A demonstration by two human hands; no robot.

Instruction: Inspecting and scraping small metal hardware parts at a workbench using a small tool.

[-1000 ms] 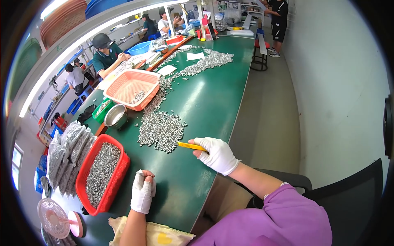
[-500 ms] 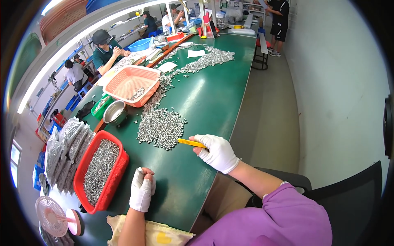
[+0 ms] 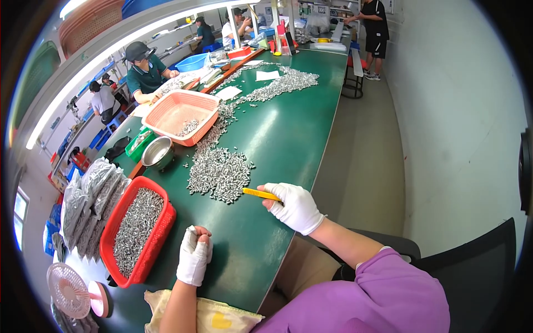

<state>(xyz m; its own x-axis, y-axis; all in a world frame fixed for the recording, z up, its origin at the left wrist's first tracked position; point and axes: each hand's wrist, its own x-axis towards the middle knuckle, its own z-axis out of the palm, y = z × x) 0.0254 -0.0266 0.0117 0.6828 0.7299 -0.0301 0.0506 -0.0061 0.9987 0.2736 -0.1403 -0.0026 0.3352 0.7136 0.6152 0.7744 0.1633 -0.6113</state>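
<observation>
My right hand (image 3: 298, 208), in a white fingertip-less glove, grips a slim yellow tool (image 3: 258, 193) whose exact kind I cannot make out. The tool's tip points left, at the right edge of a pile of small silvery metal pins (image 3: 219, 176) on the green table (image 3: 266, 144). My left hand (image 3: 194, 255), gloved the same way, is raised over the table nearer to me, fingers curled together. Whatever lies inside those fingers, if anything, is hidden. Left of that hand, a red basket (image 3: 166, 216) holds many more pins.
Bagged pins (image 3: 91, 205) are stacked left of the red basket, near a pink fan (image 3: 69, 291). A pink basket (image 3: 180, 108), a metal bowl (image 3: 158, 152) and a green tray (image 3: 139, 145) stand beyond. A yellow cloth (image 3: 222, 317) lies nearest me. A co-worker (image 3: 145, 72) sits across.
My hands keep almost the same pose and the view has shifted slightly. Across the table, the co-worker's hands have lowered. The standing person at the back has moved an arm outward.
</observation>
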